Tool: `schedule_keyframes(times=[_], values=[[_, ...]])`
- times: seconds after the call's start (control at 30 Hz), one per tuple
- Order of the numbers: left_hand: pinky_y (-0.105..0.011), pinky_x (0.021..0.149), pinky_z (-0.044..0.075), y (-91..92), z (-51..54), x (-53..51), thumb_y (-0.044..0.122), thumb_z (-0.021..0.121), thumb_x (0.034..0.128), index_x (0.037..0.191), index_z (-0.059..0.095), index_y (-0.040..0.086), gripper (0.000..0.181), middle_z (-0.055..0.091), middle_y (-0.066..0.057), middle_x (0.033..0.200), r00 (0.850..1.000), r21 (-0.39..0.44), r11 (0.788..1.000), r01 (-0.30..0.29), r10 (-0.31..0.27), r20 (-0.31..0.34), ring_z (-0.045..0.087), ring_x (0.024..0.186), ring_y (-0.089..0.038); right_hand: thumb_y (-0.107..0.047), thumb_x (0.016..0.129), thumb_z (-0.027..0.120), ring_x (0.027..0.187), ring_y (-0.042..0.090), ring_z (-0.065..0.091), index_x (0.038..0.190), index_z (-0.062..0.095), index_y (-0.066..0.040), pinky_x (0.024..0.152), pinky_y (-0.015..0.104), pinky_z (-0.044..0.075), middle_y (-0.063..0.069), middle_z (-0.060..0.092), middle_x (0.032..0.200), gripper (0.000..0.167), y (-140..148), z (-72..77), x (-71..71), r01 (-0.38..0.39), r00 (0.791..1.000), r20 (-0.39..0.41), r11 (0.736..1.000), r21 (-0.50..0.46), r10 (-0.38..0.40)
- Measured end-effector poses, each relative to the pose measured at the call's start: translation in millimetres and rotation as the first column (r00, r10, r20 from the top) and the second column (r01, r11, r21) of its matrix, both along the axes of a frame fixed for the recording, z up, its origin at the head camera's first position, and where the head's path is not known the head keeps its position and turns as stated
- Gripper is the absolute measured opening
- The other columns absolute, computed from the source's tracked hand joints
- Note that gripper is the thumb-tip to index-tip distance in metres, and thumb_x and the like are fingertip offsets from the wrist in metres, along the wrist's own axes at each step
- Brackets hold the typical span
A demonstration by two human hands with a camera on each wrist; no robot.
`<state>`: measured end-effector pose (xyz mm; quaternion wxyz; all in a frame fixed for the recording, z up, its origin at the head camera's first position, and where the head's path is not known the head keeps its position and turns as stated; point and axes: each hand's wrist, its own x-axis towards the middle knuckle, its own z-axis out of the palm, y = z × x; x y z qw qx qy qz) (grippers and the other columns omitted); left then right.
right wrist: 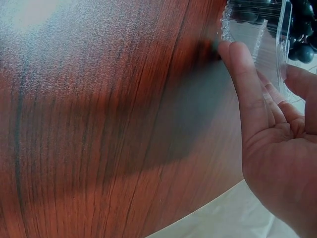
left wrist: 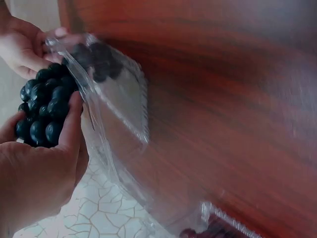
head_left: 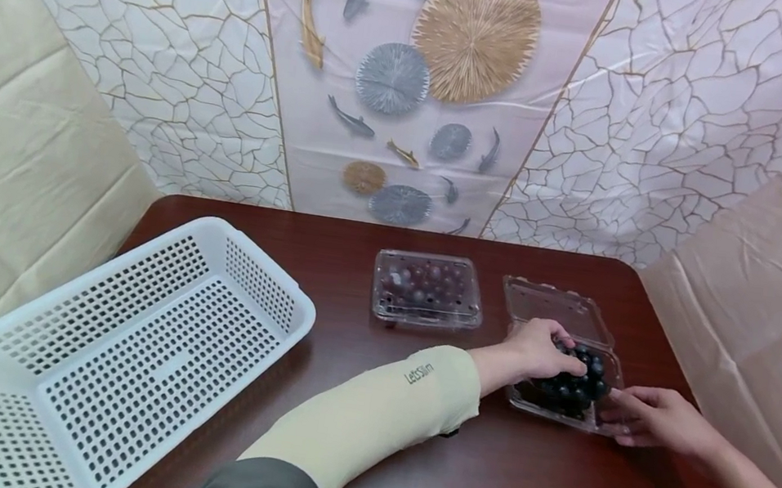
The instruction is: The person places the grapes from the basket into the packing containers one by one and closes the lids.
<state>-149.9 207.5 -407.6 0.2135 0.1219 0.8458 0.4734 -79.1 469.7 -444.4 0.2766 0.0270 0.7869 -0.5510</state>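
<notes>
My left hand grips a bunch of dark grapes, thumb and fingers on opposite sides of it. In the left wrist view the grapes sit above the rim of an open clear plastic box, with more dark grapes inside. On the box's right side, my right hand holds the wall. The right wrist view has the thumb at the rim and the fingers against the outside of the box. Its hinged lid lies back, away from me.
A closed clear box of dark reddish grapes stands at the back middle of the brown table. A large white perforated basket takes up the left side. Patterned cloth walls enclose the table behind and at both sides.
</notes>
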Motion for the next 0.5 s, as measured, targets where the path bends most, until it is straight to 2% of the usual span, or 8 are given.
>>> schedule_keyframes(times=[0.1,0.17,0.23,0.37,0.5], values=[[-0.019,0.092,0.049,-3.5,-3.1,-2.1,0.038,0.088,0.0894,0.114,0.074,0.024,0.032,0.071,0.014,0.122,0.988,-0.101,0.988,0.12,-0.129,-0.085,0.059,0.122,-0.008,-0.017,0.118,0.041,0.095,0.016,0.079,0.124,0.066,0.015,0.081,0.04,0.066,0.018,0.078,0.113,0.041,-1.2,0.9,-1.3,-0.005,1.0,-0.006,1.0,0.021,0.005],[-0.016,0.093,0.048,-4.1,-4.9,-2.2,0.042,0.085,0.0913,0.126,0.071,0.024,0.041,0.07,0.015,0.129,0.968,-0.196,0.962,0.188,-0.215,-0.13,0.06,0.124,-0.007,-0.016,0.118,0.041,0.095,0.016,0.079,0.123,0.067,0.015,0.081,0.04,0.066,0.018,0.078,0.112,0.04,-2.0,0.8,-1.9,-0.007,1.0,-0.006,1.0,0.015,0.007],[-0.013,0.094,0.046,-2.9,-6.9,-2.1,0.046,0.083,0.0923,0.135,0.068,0.025,0.05,0.069,0.016,0.134,0.939,-0.294,0.926,0.237,-0.296,-0.174,0.061,0.126,-0.004,-0.015,0.118,0.041,0.095,0.016,0.079,0.123,0.066,0.016,0.081,0.04,0.066,0.018,0.078,0.112,0.04,-2.7,0.4,-2.2,-0.009,1.0,-0.005,1.0,0.009,0.009],[-0.012,0.096,0.046,1.0,-9.7,-1.2,0.047,0.081,0.0931,0.146,0.062,0.028,0.06,0.067,0.018,0.139,0.885,-0.431,0.858,0.278,-0.404,-0.233,0.059,0.131,-0.004,-0.015,0.118,0.041,0.095,0.016,0.079,0.124,0.063,0.019,0.081,0.039,0.066,0.019,0.078,0.111,0.041,-4.6,-0.7,-0.6,0.002,1.0,-0.006,1.0,0.014,-0.002],[-0.016,0.096,0.05,4.5,-11.6,-0.2,0.046,0.078,0.0967,0.152,0.057,0.029,0.061,0.066,0.017,0.141,0.856,-0.508,0.808,0.298,-0.463,-0.233,0.06,0.13,-0.003,-0.016,0.118,0.042,0.094,0.015,0.079,0.123,0.061,0.022,0.08,0.04,0.066,0.02,0.078,0.112,0.043,-6.6,-1.5,1.6,0.01,1.0,-0.01,0.999,0.036,-0.01]])
